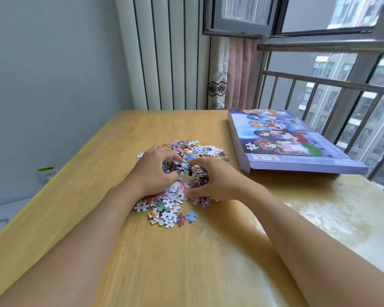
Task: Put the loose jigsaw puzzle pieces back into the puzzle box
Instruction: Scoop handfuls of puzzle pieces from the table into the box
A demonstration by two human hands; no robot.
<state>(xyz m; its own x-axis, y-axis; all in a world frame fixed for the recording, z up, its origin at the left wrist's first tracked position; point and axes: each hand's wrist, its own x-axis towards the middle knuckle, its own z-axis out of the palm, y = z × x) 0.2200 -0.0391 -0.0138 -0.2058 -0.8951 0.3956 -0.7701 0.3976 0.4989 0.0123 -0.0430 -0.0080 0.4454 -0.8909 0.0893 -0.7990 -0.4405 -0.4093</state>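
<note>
Roughly in the middle of the pale yellow wooden table (pixel 98 173) lies a heap of small loose multicoloured cardboard jigsaw pieces (pixel 182 185), some face down and white, with a few strays at its near edge, among them a light blue piece (pixel 191 216). Both hands are on the heap. The left hand (pixel 152 171) comes in from the near left, its fingers (pixel 171 156) curled down and clamped on a clump of pieces. The right hand (pixel 211 179) meets it from the right, fingers curled round the same clump, thumb low against the pile. To the far right, well apart from the heap, a flat lilac cardboard puzzle box (pixel 293 140) with a printed cartoon picture lies shut near the table's right edge. Beyond it stands a grey metal window railing (pixel 341 85); a pink curtain (pixel 239 74) hangs at the far corner.
</note>
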